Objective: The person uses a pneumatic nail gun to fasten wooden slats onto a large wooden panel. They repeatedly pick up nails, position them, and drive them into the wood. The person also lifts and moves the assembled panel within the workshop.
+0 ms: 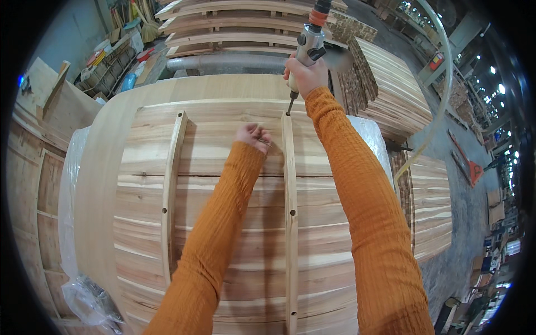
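My right hand (310,77) is closed around an upright air screwdriver (310,47), silver with an orange-red collar at the top. Its bit (290,106) meets the far end of a narrow wooden batten (289,167), where a hole is. Left of that batten, over the striped wood panel (234,195), hovers my left hand (254,137) with its fingers curled in. Whatever it may hold is too small to make out. A second batten (174,151) lies roughly parallel on the panel to the left. Both battens have dark holes along them.
A pale hose (446,72) curves down at the right. Stacked wooden boards (391,84) stand beyond the panel's right side, with long slats (234,39) behind. A clear plastic bag (92,304) sits at the lower left. An orange-red pallet-jack-like object (474,172) stands on the floor.
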`<action>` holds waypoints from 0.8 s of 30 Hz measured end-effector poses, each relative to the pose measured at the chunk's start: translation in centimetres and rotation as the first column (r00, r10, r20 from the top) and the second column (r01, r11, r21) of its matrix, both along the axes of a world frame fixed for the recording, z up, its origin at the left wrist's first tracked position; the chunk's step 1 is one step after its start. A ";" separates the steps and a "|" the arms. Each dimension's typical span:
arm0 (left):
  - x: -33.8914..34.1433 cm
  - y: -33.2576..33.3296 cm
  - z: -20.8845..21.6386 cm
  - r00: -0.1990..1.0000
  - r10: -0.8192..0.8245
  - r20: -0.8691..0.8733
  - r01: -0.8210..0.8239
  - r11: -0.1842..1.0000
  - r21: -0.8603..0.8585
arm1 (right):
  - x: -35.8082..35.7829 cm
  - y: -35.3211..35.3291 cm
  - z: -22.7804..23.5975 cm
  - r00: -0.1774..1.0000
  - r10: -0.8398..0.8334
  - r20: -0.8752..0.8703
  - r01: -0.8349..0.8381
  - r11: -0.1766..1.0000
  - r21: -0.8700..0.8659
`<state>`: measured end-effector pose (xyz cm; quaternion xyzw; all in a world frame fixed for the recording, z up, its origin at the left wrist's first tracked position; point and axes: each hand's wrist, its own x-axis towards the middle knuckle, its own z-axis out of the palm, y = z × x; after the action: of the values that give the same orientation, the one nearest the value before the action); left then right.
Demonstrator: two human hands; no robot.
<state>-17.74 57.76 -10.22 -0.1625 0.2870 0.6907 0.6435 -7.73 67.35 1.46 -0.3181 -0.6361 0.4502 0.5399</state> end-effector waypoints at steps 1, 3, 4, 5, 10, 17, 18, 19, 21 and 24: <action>-0.8 -1.0 -0.5 0.994 0.093 0.065 -0.094 0.995 0.018 | -0.3 -0.1 -0.3 1.000 0.006 -0.022 -0.006 1.000 -0.009; -1.9 -3.5 -2.2 0.939 0.278 0.201 -0.292 0.955 0.043 | -1.1 -0.4 -0.5 0.998 0.029 -0.062 -0.030 0.999 -0.020; -1.5 -4.3 -2.0 0.926 0.275 0.257 -0.286 0.958 0.005 | -0.6 -0.2 -0.6 0.998 0.032 -0.057 -0.034 0.999 -0.031; -0.7 -5.1 -1.6 0.910 0.274 0.310 -0.278 0.960 -0.031 | -0.3 -0.3 -0.6 0.998 0.005 -0.065 -0.008 0.999 -0.039; 1.4 -9.5 0.2 0.965 0.158 0.208 -0.155 0.987 -0.031 | 1.1 -2.4 1.1 0.994 -0.002 -0.107 0.010 0.997 0.074; 1.1 -18.1 3.0 0.985 -0.034 -0.171 0.064 0.982 0.177 | 4.6 -18.4 6.6 0.930 0.199 -0.309 -0.137 0.968 0.210; 1.0 -20.1 3.7 0.982 -0.048 -0.181 0.076 0.986 0.149 | 5.2 -21.6 7.0 0.889 0.258 -0.379 -0.202 0.962 0.182; 1.3 -21.9 4.6 0.980 -0.069 -0.189 0.094 0.987 0.127 | 6.0 -24.9 7.5 0.842 0.306 -0.445 -0.261 0.952 0.162; 2.5 -25.9 7.3 0.985 -0.065 -0.159 0.079 0.993 0.085 | 7.7 -30.0 7.6 0.776 0.376 -0.507 -0.318 0.926 0.201; 3.9 -32.2 9.6 0.988 -0.078 -0.136 0.095 0.988 0.123 | 9.2 -37.3 7.6 0.744 0.319 -0.587 -0.296 0.945 0.137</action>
<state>-13.87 25.59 -0.63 -0.0623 0.2904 0.6883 0.6619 1.50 30.08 9.04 -0.0401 -0.4829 0.5991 0.6374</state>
